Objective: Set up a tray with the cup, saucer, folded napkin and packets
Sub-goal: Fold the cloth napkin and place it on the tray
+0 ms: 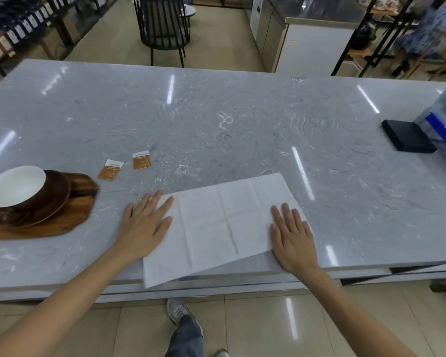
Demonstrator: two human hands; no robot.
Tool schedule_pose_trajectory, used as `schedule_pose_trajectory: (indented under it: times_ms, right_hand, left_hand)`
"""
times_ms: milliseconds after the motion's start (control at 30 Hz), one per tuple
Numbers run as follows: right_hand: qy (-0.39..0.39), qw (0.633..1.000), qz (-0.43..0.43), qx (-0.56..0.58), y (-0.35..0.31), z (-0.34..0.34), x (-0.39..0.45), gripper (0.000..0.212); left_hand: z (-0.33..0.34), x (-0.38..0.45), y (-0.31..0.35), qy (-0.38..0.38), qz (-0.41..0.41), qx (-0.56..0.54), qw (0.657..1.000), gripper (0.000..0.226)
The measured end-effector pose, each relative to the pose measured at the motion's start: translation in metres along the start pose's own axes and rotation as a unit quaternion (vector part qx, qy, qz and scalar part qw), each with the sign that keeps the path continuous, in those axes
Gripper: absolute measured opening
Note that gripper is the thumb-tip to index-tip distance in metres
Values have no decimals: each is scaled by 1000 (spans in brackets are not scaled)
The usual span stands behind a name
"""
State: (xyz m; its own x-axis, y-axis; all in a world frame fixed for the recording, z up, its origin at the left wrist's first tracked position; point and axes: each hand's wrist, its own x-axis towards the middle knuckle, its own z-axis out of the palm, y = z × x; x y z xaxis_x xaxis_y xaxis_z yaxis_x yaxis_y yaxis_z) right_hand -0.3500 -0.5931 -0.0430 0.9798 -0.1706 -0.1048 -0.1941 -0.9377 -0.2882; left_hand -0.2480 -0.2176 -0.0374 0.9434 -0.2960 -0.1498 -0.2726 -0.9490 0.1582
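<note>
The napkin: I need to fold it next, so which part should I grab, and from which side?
Probably the near-left corner of the napkin, from the near side. It sticks out past the table edge, so fingers can slip under it. The rest lies flat. The left hand is closest; the right hand can pin the sheet.

Both forearms are bare to the frame edge, no sleeves visible. The left hand (146, 222) and right hand (292, 238) carry no rings, watch or gloves. Below the counter: blue denim trousers (184, 336) and a grey lace-up sneaker (178, 310) (second shoe mostly cut off).
</note>
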Motion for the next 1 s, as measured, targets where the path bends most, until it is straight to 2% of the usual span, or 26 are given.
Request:
schedule_pose_trajectory:
  times_ms: [133, 267, 400, 467, 533, 600, 633, 700, 767, 833, 1000]
  right_hand:
    - [-52, 994, -84, -52, 17, -21, 76, 57]
    - [-100, 973, -172, -116, 25, -43, 143, 61]
    - [-79, 971, -153, -165, 16, -41, 157, 56]
    - [-32, 985, -106, -131, -7, -34, 136, 55]
    - [31, 995, -89, -25, -38, -23, 93, 50]
    - [76, 978, -169, 94, -72, -3, 29, 46]
    - [67, 962, -229, 133, -89, 9, -5, 47]
    - [6, 936, -322, 143, -115, 32, -59, 55]
    - [-30, 927, -360, 98, -129, 50, -89, 65]
    - [4, 931, -360, 65, -134, 57, -97, 63]
    - [109, 921, -331, 173, -122, 53, -92, 27]
  left_hand:
    - [3, -23, 8, 15, -35, -12, 999, 69]
    - [8, -45, 13, 27, -27, -30, 999, 74]
    - [9, -51, 14, 24, -19, -23, 999, 78]
    - [7, -51, 14, 21, -19, -14, 1000, 79]
    - [5, -52, 17, 20, -25, -6, 999, 80]
    - [1, -53, 22, 13, -29, 4, 999, 80]
    - [-2, -54, 23, 11, -28, 10, 999, 81]
    - [-6, -58, 25, 6, -21, 24, 999, 84]
    - [-10, -63, 24, -1, -13, 29, 999, 86]
    - [-12, -69, 21, -8, 0, 28, 1000, 89]
    - [-13, -92, 7, -14, 82, 1, 997, 93]
